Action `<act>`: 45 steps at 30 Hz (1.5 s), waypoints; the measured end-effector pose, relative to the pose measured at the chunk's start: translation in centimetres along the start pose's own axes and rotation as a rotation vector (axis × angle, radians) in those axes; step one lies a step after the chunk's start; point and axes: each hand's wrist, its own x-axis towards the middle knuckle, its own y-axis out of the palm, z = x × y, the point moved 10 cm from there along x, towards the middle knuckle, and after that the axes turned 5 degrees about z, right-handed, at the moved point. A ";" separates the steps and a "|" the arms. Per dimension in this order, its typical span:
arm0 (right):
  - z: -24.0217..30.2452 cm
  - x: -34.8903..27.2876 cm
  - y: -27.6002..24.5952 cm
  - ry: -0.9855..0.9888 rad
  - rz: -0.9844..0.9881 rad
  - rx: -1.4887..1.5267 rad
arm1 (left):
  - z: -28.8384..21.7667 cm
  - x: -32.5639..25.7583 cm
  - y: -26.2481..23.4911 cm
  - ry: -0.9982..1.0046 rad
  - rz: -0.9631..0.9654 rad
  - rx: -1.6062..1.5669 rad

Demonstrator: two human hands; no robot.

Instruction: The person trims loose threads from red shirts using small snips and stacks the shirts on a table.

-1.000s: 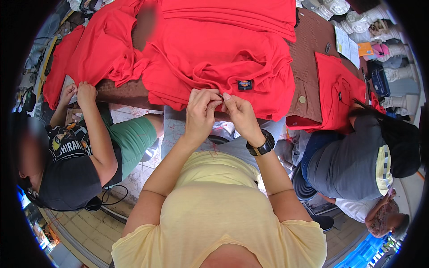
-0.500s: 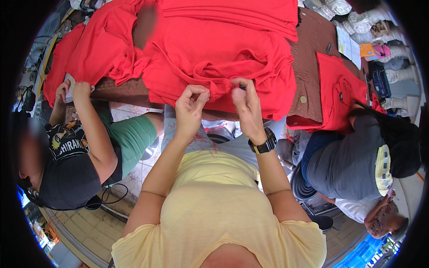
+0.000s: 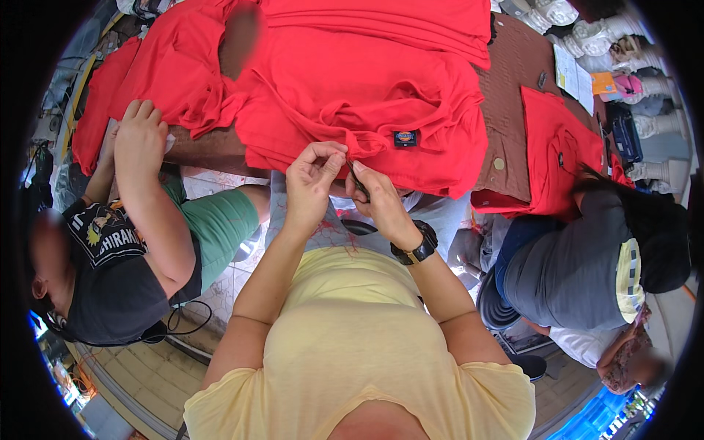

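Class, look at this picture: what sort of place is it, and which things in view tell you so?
Probably a small garment workshop or packing stall. Many red shirts are heaped on a brown table, the left hand and right hand work at one shirt's edge, and two other people sit at the same table.

Even daylight was seen, shadows kept soft. Sharpness was held around the fingers (image 3: pixel 323 158); farther out, edges were bent and darkened.

Small dark rect. label (image 3: pixel 405 138) w/ orange mark – sewn on red garment (image 3: pixel 352 95), white papers (image 3: pixel 574 75) far right
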 end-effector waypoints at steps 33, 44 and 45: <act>2.9 0.7 -6.0 -0.260 -0.351 -0.494 | -3.5 1.6 0.9 0.174 0.125 0.950; 3.8 0.5 -7.5 -0.303 -0.274 0.056 | 0.4 -6.2 -2.6 -0.435 0.482 0.130; 4.0 0.5 -7.6 -0.318 -0.284 0.093 | 0.9 -6.7 -2.7 -0.483 0.490 0.094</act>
